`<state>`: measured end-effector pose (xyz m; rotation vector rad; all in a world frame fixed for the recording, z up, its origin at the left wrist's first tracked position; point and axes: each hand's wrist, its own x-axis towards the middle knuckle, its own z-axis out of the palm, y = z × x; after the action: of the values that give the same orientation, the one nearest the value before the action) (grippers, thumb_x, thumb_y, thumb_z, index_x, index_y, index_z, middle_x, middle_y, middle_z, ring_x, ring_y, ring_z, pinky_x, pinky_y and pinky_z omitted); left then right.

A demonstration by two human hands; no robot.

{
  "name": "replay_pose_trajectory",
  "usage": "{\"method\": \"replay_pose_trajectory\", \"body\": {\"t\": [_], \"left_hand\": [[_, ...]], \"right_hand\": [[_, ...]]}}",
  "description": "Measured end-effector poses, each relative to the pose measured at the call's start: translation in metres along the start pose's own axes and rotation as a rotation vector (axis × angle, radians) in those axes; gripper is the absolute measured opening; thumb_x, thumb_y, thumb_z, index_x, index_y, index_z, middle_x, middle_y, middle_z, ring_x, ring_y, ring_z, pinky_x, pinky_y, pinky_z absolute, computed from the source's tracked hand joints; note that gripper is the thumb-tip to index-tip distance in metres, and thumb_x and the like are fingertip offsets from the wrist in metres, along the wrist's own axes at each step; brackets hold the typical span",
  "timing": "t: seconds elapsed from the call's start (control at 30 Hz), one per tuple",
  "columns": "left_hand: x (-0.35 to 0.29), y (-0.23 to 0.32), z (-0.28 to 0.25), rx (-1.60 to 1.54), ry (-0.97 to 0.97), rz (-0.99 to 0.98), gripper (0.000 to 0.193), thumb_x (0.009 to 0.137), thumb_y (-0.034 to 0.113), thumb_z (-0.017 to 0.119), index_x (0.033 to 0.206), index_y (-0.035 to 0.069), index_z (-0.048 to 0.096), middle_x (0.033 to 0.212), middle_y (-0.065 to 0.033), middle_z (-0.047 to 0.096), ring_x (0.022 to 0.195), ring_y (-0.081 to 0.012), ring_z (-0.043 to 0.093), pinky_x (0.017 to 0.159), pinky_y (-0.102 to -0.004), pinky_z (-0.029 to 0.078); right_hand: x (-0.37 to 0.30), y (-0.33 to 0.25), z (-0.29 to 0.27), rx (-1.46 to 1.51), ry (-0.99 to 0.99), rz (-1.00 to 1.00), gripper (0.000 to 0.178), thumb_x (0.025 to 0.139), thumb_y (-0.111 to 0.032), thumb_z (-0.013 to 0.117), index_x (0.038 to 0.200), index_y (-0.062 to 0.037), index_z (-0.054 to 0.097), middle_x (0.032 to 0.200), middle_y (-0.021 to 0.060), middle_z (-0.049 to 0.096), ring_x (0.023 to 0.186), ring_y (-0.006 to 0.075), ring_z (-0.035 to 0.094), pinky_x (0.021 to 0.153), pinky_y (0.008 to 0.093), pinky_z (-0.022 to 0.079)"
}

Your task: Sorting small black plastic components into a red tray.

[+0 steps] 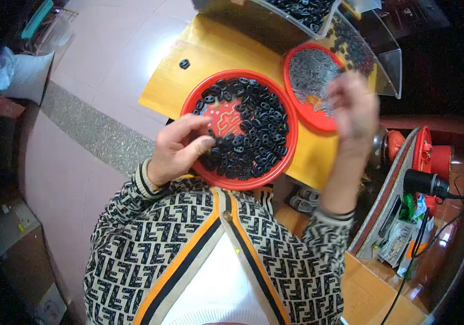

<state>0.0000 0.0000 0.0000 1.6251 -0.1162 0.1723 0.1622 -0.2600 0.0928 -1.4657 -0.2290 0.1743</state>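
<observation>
A round red tray (292, 157) in front of me holds many small black oval pieces (247, 142) with two holes each. A patch of its patterned red bottom shows through. My left hand (180, 145) hovers at the tray's left rim, thumb and forefinger apart near the black pieces; nothing is plainly held between them. Over the right side of a smaller red tray (319, 120) is my right hand (355, 103), smeared by motion with its fingers bent. That tray carries a heap of small grey metal parts (310, 70), too fine to tell their kind.
One black piece (184, 64) lies alone on the yellow table (216, 46). Behind it stands a clear plastic bin (324, 27) with more black pieces. On the right, a shelf bears a black cylindrical device (426, 183) with a cable. White sacks (29, 76) stand at far left.
</observation>
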Motion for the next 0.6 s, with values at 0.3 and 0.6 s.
{"method": "replay_pose_trajectory", "body": {"t": [0.3, 0.6], "left_hand": [[-0.016, -0.022, -0.016, -0.162, 0.41, -0.139, 0.024, 0.08, 0.002, 0.058, 0.102, -0.005, 0.054, 0.083, -0.0041, 0.057, 0.073, -0.0087, 0.055, 0.065, -0.0199, 0.045], [-0.016, -0.025, -0.017, -0.231, 0.365, -0.248, 0.024, 0.08, 0.003, 0.058, 0.102, -0.006, 0.054, 0.082, -0.0041, 0.059, 0.072, -0.0086, 0.055, 0.065, -0.0204, 0.046]], "right_hand": [[-0.001, 0.028, 0.033, -0.399, -0.087, 0.028, 0.013, 0.08, -0.008, 0.057, 0.09, -0.0009, 0.061, 0.081, 0.0079, 0.062, 0.072, 0.0176, 0.059, 0.061, 0.0268, 0.047], [-0.057, 0.091, 0.119, -0.896, -0.556, -0.533, 0.013, 0.067, 0.003, 0.059, 0.08, -0.0001, 0.058, 0.076, 0.014, 0.056, 0.075, 0.0304, 0.055, 0.067, 0.0364, 0.044]]}}
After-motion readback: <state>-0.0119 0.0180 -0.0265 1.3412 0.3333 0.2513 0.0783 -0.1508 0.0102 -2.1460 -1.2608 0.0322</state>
